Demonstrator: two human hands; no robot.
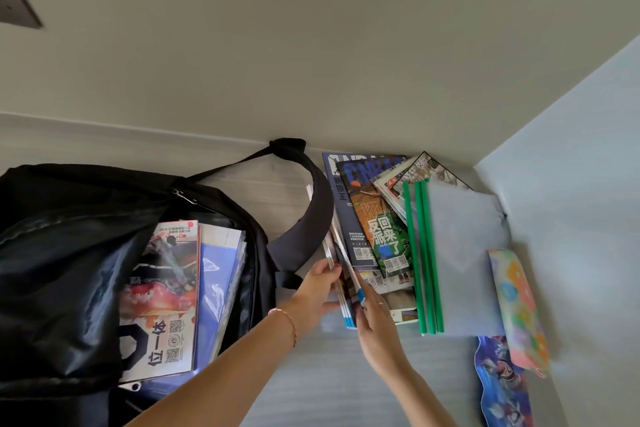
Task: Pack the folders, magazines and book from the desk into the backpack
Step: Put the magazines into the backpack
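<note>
Head view, progress: the backpack [62,253] lies open on the bench [329,385], with a magazine [159,302] and a blue folder [216,288] already inside; I judge the job partly done.
Head view, left to pack: a fanned pile of magazines [375,218] and green-spined folders [460,253] right of the bag.
Head view, hands: left hand [317,291] and right hand [375,326] both grasp a thin bundle [341,274] tipped on edge, between the pile and the bag's strap [311,204].
</note>
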